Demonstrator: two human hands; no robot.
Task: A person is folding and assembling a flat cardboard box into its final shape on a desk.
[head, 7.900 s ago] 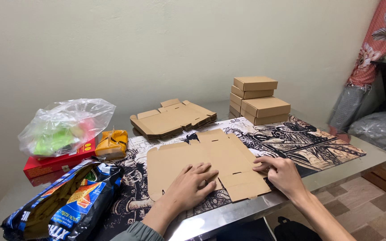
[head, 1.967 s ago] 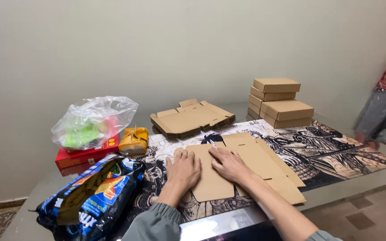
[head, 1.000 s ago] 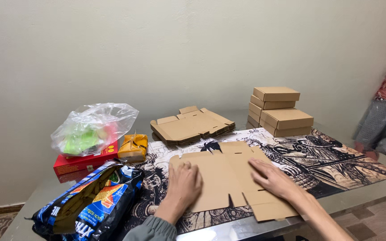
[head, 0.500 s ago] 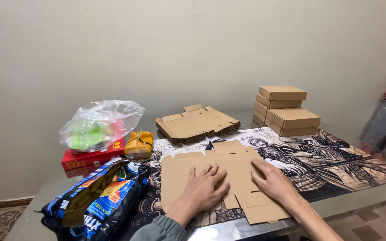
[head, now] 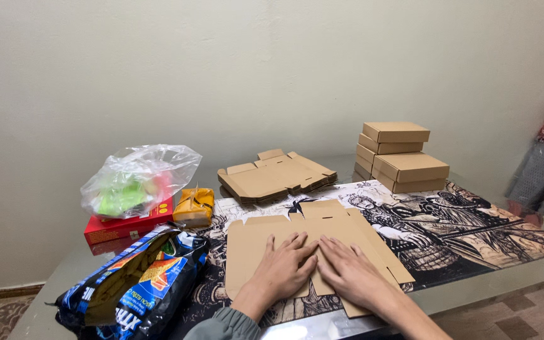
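Glass tabletop (head: pixel 473 291) — brown cardboard blank (head: pixel 303 242), unfolded, slotted — both hands flat, open.

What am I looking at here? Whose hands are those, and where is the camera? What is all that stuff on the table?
The camera sits on a person's head and looks down, so the hands you see are that person's own. The left hand and the right hand both press flat on an unfolded brown cardboard box blank; neither grips anything. It lies on a black-and-white picture mat on a glass table. Behind it sit a pile of flat blanks and a stack of finished boxes. To the left are a blue snack bag, a red box, a clear plastic bag and a small yellow packet.
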